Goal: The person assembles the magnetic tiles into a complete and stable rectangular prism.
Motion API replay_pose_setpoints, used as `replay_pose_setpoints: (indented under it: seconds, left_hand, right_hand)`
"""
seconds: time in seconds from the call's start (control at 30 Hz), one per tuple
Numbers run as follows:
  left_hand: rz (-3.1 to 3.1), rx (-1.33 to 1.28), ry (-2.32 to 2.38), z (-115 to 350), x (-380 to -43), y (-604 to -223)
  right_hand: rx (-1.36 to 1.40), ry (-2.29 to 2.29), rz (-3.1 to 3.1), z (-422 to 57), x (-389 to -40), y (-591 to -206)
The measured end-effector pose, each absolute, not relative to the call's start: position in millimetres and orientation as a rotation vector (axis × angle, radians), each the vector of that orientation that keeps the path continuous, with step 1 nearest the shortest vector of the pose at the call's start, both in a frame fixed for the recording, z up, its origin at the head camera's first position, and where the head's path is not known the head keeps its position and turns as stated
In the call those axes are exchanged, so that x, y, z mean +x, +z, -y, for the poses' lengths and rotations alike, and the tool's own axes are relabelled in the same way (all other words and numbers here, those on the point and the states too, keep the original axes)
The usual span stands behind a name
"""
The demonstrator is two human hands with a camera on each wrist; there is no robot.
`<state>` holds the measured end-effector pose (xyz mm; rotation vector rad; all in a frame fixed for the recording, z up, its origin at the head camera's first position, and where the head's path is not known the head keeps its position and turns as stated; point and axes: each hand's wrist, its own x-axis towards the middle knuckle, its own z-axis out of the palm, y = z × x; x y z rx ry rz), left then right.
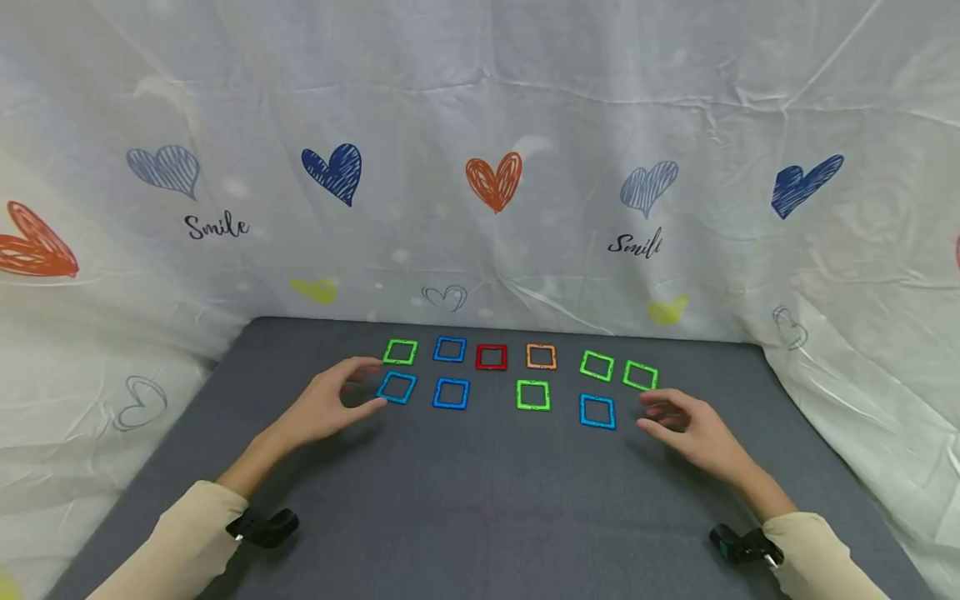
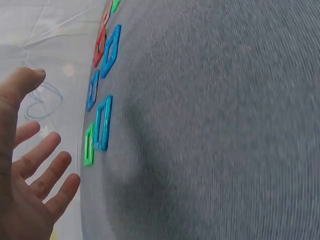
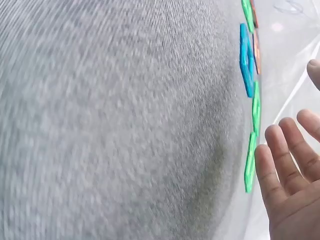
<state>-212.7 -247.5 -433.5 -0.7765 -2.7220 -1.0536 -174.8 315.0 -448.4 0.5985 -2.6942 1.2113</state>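
Observation:
Square plastic frames lie flat in two loose rows on the grey table. My left hand (image 1: 330, 398), fingers spread and holding nothing, hovers by the left end, nearest a light blue frame (image 1: 397, 387) and a green frame (image 1: 401, 352). At the other end my right hand (image 1: 693, 429) is also empty, its relaxed fingers close to a green frame (image 1: 641, 375) and a blue frame (image 1: 597, 412). Between the hands lie two blue frames, a red frame (image 1: 491, 357), an orange frame (image 1: 541, 357) and more green ones. Both wrist views show the palms with spread fingers.
The grey cloth-covered table (image 1: 480, 500) reaches back to a white curtain (image 1: 420, 100) printed with hearts and the word Smile. The curtain hangs along the left and right sides too. A black band (image 1: 264, 527) sits on the left wrist, another (image 1: 745, 546) on the right.

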Motion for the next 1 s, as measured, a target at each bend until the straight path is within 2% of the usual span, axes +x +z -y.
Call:
replay_pose_setpoints:
  seconds: [0.6,1.0]
  left_hand:
    - [2.677,-0.879,-1.287,212.7,-215.0,-444.8]
    - [2.648,-1.01,-1.372,173.5,-220.9,-450.9]
  right_hand:
    - [0.635,1.192,2.748,-302.3,-184.8,-455.6]
    - [0.677,1.172,2.761,-300.0,-189.3,-459.4]
